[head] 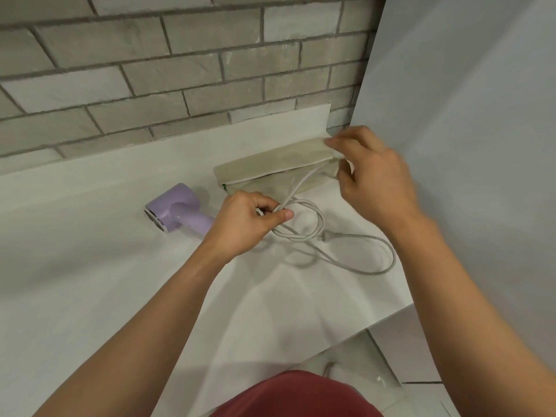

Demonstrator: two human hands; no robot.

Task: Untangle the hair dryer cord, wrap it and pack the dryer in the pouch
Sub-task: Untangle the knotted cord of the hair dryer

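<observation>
Your left hand (249,224) pinches the coiled grey cord (301,186). Your right hand (373,179) grips a strand raised over the beige pouch (264,167). The lilac hair dryer (177,212) lies on the white counter (90,266), left of the pouch.

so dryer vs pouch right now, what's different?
The dryer is lilac and rigid-looking; the pouch is beige soft fabric. The dryer lies left of the left hand; the pouch lies further back, by the right hand. The cord crosses in front of the pouch, not the dryer. Both rest on the white counter.
</observation>
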